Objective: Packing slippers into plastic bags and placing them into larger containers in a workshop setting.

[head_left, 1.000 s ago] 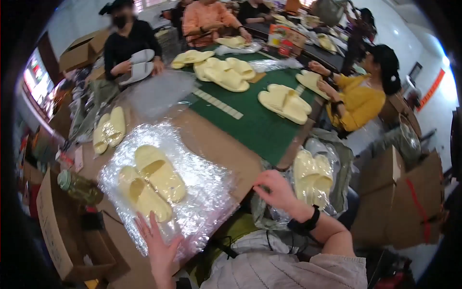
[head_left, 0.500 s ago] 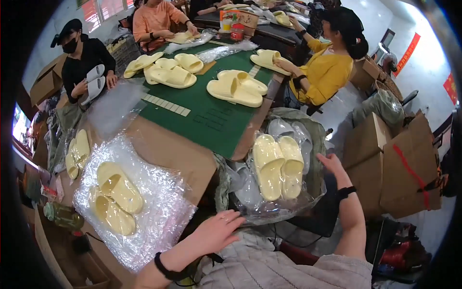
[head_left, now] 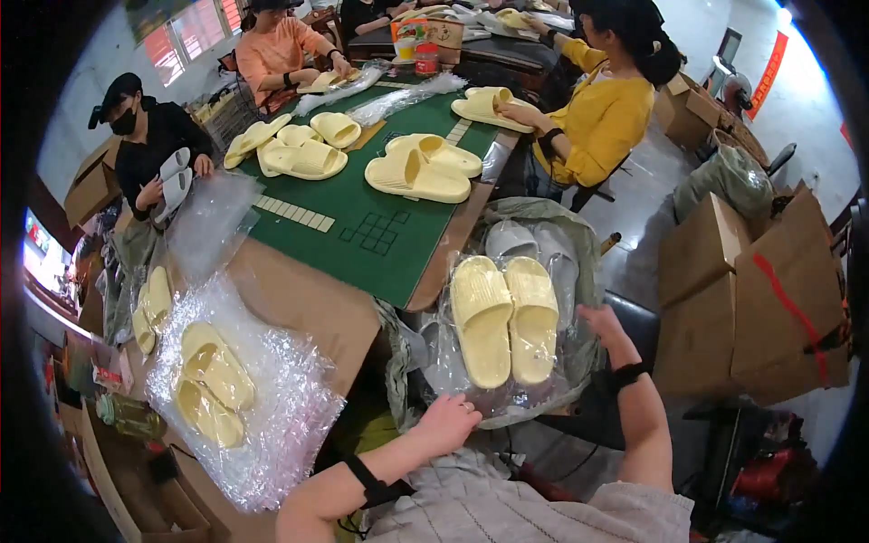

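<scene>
- From my remote post I am looking down on a crowded workroom: a brown desk is running away from the person, a green mat covering its far part, and cardboard cartons are standing at the right.
- An open grey-green sack is sitting at the desk's near right corner, its mouth facing up.
- Inside the mouth, a bagged pale-yellow pair of slippers is lying on top, both side by side in clear plastic; grey slippers are showing beneath and beyond it.
- Left hand: reaching in from below, resting at the sack's near rim, fingers together and bent. I am not managing to tell whether it is gripping the rim.
- Right hand: sitting at the sack's right edge, fingers partly curled. Again I am failing to make out a firm hold.
- To the left, a second yellow pair is lying on shiny clear film, well apart from both hands.
- More yellow slippers are resting on the mat.
- A co-worker in yellow is touching another slipper at the mat's right edge; a co-worker in black is holding grey-white slippers at the left.
</scene>
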{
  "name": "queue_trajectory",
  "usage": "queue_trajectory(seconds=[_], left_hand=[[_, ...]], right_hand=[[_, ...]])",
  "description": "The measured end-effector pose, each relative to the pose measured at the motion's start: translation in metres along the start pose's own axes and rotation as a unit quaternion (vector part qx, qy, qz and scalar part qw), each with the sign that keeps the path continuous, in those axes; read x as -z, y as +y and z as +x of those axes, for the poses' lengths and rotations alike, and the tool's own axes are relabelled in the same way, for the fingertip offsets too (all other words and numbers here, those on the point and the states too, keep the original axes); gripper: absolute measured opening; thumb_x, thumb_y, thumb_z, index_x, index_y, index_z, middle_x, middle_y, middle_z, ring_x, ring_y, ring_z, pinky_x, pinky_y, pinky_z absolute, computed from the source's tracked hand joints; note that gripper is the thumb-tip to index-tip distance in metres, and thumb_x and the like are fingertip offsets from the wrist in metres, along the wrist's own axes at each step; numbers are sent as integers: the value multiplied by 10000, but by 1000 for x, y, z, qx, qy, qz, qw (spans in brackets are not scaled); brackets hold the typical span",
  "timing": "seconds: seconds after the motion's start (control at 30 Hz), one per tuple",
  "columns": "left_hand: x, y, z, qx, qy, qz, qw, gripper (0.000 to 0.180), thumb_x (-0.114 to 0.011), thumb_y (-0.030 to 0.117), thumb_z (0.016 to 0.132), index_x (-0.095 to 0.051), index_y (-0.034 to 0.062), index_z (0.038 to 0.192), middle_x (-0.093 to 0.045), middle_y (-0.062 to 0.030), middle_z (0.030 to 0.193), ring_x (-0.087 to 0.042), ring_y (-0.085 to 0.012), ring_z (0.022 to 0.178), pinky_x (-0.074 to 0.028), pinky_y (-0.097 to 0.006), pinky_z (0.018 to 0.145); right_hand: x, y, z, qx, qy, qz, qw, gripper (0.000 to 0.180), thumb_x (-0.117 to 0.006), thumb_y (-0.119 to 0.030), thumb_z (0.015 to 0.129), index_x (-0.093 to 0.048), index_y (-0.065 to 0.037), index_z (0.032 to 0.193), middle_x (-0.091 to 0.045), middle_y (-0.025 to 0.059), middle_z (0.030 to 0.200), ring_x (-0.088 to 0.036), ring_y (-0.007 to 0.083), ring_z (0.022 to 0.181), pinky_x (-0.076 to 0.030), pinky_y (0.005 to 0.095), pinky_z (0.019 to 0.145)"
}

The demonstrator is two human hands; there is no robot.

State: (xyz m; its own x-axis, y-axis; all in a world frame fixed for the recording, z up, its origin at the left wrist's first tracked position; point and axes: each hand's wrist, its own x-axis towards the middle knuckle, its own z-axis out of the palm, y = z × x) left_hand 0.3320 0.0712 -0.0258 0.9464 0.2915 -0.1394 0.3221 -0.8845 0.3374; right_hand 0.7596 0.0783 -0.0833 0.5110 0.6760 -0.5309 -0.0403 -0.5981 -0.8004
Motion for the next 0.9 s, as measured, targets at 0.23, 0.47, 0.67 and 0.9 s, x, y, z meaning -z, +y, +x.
queue_trajectory(seconds=[0.23, 0.47, 0.67, 0.9], left_hand=[[43, 15, -26, -20, 186, -23, 982, 122, -689, 118, 718, -665, 114, 838, -593, -12, 1035, -535, -248, 1137, -409, -419, 958], [97, 39, -61, -28, 274, 16, 961, 236, -708, 94, 673, -687, 124, 906, -603, -12, 1038, -558, -245, 1083, -417, -444, 954], [46, 27, -33, -12, 204, -23, 979, 352, -707, 135, 726, -689, 127, 1077, -609, -45, 1129, -545, -254, 1135, -393, -443, 1018], [69, 30, -41, -25, 201, -82, 976, 586, -720, 451, 849, -590, 120, 1314, -557, -149, 1253, -516, -344, 1176, -400, -464, 1029]], right_hand=[[10, -70, -31, 91, 100, 112, 984, 301, -679, -108, 845, -670, 65, 1090, -690, 97, 922, -651, 216, 780, -515, 382, 677], [16, -153, -94, 250, 7, 228, 941, 286, -640, -134, 886, -677, 67, 1086, -705, 101, 982, -661, 212, 808, -521, 351, 718], [68, -56, 1, 230, 178, -307, 906, 412, -685, -233, 860, -644, 17, 1185, -703, 203, 975, -685, 347, 879, -532, 431, 789], [-47, -152, -130, 521, 170, -504, 668, 1076, -871, -400, 642, -339, -109, 1532, -380, 225, 1507, -337, 461, 1385, -347, 529, 1098]])
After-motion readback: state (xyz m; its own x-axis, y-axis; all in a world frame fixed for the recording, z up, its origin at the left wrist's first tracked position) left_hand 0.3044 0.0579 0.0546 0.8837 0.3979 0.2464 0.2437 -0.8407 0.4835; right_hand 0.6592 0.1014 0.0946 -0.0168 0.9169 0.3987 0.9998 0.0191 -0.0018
